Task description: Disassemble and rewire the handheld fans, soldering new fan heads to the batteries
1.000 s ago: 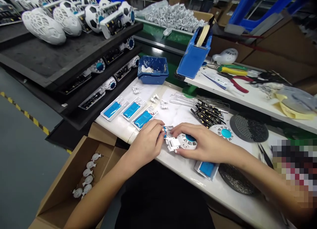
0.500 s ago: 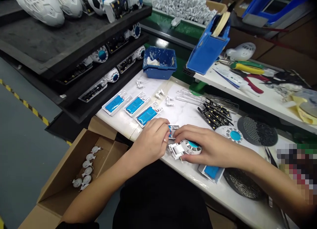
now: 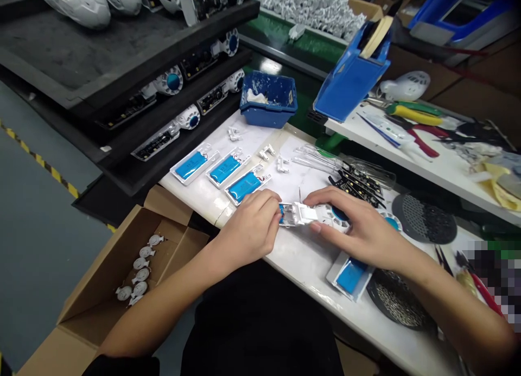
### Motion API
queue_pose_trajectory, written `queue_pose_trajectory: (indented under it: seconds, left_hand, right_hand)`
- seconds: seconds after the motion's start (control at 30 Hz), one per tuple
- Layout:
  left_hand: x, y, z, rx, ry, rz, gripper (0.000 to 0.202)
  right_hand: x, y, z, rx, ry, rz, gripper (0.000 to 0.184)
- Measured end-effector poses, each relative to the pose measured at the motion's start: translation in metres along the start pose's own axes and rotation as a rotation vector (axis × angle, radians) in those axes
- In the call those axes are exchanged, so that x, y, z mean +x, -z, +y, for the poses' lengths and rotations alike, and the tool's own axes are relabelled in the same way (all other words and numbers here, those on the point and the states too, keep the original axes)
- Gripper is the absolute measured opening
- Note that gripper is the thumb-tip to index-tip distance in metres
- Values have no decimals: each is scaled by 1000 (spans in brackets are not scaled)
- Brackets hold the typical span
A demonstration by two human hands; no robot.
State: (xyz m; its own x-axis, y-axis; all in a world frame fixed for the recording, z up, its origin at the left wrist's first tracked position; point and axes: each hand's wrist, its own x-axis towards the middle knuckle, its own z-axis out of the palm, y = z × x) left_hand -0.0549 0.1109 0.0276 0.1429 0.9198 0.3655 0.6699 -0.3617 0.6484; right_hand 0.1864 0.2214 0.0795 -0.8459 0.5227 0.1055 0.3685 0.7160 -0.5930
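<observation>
1. The left hand is closed around a white battery casing above the near side of the desk; its fingers cover most of the casing, leaving one end and a sliver of blue in sight.
2. The right hand grips a white round-headed hinge part, with the thumb on the near side and the fingers on the far side. The part's bracket end meets the exposed end of the casing; whether the two are fastened, I cannot tell.
3. Left of the hands, three casings with blue battery packs lie in a slanting row, with three small white brackets just beyond them.
4. Farther off stands a blue bin.
5. Beyond the right hand, black circuit board strips lie in a pile, with a perforated black dish to their right.
6. Beside the right forearm are another battery casing and a dish of small metal pieces.
7. At the near left, a cardboard box holds small round white parts.
</observation>
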Motion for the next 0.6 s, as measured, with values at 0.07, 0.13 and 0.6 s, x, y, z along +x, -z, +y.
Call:
queue_pose_trajectory:
  seconds: [0.07,0.13,0.6]
  left_hand:
    - [1,0,0,-1,11,-7,13]
    - [1,1,0,-1,18,-11,12]
    - [1,-1,0,27,25,-26,12]
  right_hand:
    - [0,-5,-1,-63,31,27,28]
    - [0,-9,-2,-151,66,41,27]
    - [1,-23,-5,-352,21,-33,20]
